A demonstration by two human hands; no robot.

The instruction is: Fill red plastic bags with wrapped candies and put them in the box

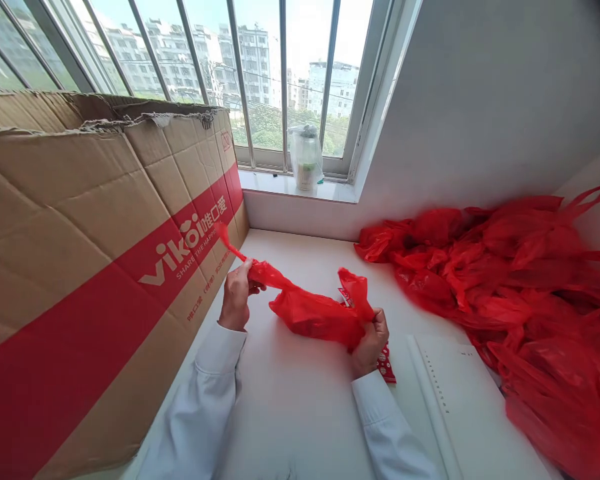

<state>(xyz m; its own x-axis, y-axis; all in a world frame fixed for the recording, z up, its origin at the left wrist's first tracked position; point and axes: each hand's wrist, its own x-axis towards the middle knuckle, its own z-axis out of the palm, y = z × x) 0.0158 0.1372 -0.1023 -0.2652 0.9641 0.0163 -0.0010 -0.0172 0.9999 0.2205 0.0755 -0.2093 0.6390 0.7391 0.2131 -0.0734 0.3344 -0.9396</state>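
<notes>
A red plastic bag point(313, 313) is stretched between my hands above the white table. My left hand point(237, 293) pinches one end of it, and a thin strip of the bag sticks up past the fingers. At the other end, my right hand point(371, 343) is closed on the bag, whose loose corner rises above the fingers. A red packet with white dots point(386, 365) shows partly behind my right hand; whether it lies on the table or is held, I cannot tell.
On the left stands a large cardboard box point(105, 220) with a torn top edge. A heap of red plastic bags point(505, 280) covers the right side. A white sheet or booklet point(475, 400) lies before it. The windowsill holds a bagged jar point(306, 160).
</notes>
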